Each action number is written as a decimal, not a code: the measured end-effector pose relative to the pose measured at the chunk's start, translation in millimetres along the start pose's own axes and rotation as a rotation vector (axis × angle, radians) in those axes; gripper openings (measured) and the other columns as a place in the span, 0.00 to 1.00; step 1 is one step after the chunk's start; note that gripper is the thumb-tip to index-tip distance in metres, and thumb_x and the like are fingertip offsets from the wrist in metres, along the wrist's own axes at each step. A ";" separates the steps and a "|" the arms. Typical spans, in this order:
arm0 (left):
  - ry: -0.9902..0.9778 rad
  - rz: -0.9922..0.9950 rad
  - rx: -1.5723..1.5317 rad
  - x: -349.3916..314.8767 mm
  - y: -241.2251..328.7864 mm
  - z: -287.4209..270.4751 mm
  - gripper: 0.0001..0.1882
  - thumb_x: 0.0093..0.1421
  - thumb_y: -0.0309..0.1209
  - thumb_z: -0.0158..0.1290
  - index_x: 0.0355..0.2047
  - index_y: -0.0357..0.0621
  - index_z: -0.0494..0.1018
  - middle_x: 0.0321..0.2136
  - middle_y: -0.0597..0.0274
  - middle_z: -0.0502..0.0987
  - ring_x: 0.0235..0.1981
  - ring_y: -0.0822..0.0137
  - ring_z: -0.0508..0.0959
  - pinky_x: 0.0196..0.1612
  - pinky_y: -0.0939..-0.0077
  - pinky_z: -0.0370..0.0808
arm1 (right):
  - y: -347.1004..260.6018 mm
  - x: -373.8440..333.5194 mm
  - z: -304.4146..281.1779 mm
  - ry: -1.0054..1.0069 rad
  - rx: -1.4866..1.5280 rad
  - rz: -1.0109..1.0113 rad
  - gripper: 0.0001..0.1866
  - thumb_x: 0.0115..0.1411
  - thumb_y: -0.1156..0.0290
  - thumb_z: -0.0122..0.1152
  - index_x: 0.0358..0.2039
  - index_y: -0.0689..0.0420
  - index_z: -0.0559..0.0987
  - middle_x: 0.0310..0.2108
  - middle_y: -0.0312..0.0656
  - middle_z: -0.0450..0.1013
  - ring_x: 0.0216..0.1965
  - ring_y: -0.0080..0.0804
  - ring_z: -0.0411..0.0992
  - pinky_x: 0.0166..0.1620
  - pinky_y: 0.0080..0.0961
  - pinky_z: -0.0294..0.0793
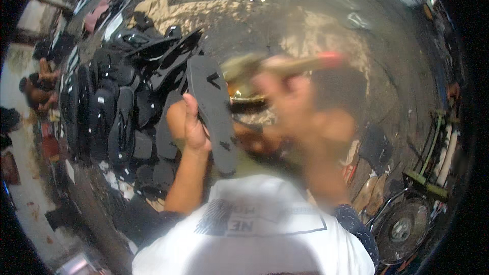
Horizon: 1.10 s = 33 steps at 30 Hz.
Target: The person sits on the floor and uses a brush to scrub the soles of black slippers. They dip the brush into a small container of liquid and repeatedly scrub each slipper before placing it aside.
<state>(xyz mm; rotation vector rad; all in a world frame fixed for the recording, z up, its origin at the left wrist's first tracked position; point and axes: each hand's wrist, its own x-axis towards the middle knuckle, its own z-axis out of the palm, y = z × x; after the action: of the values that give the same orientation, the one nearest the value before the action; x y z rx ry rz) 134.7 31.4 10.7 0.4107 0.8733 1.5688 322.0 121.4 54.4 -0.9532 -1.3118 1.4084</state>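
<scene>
1. The left hand (196,135) is holding 1 grey sole (214,109) near the body, its thumb lying along the left edge.
2. The right hand (285,91) is blurring, apparently gripping a red-ended tool (309,64).
3. The sole is probably handling light, bendy and grippy (foam-like, I'd guess), its middle edges offering safe hold.
4. Right of it, a possible gold-edged container (248,101) is showing; contents, I cannot tell.

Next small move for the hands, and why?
Probably steady the sole in the left hand: beside it in view, the right hand grips a red-ended tool, both blurred, and whether tool touches sole can't be made out.
</scene>
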 end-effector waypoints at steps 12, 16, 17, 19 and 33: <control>-0.245 0.115 -0.423 -4.7 -22.2 25.3 0.39 0.69 0.63 0.39 0.63 0.39 0.62 0.57 0.55 0.71 0.57 0.59 0.72 0.61 0.63 0.69 | -19.8 14.7 24.4 0.001 0.148 -0.245 0.14 0.62 0.70 0.68 0.45 0.62 0.79 0.41 0.48 0.79 0.39 0.36 0.79 0.44 0.27 0.76; 0.007 0.204 -0.303 -6.9 -11.8 65.6 0.33 0.73 0.56 0.37 0.51 0.34 0.73 0.47 0.52 0.78 0.46 0.62 0.80 0.51 0.64 0.77 | 24.9 2.7 31.6 -0.155 -0.131 -0.262 0.16 0.58 0.74 0.71 0.45 0.64 0.78 0.42 0.46 0.79 0.42 0.34 0.79 0.47 0.27 0.77; -0.056 0.225 -0.353 -0.6 -6.3 63.2 0.34 0.73 0.57 0.37 0.50 0.34 0.73 0.48 0.50 0.78 0.47 0.61 0.80 0.54 0.62 0.76 | 14.1 -9.3 32.2 -0.221 0.031 -0.156 0.16 0.58 0.74 0.72 0.45 0.63 0.79 0.43 0.47 0.79 0.44 0.34 0.79 0.49 0.27 0.76; -0.354 0.142 -0.353 15.4 -13.9 33.7 0.34 0.72 0.58 0.36 0.58 0.38 0.69 0.56 0.50 0.73 0.56 0.57 0.74 0.64 0.58 0.66 | 18.8 -14.2 29.9 -0.255 0.128 -0.181 0.15 0.58 0.73 0.71 0.44 0.62 0.80 0.44 0.45 0.79 0.46 0.32 0.78 0.51 0.25 0.75; -0.198 -0.065 -0.326 -46.7 -46.9 10.9 0.48 0.65 0.68 0.39 0.70 0.41 0.55 0.62 0.44 0.67 0.54 0.53 0.75 0.55 0.59 0.75 | -2.1 45.3 -24.8 0.037 -0.274 0.027 0.17 0.63 0.63 0.68 0.44 0.63 0.81 0.35 0.39 0.81 0.38 0.24 0.76 0.44 0.23 0.75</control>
<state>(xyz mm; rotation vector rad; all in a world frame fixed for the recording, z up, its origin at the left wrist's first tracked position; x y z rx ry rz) 184.1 -10.7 -6.2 0.2932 0.4644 1.5474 335.2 171.3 56.3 -1.1756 -1.4941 1.2451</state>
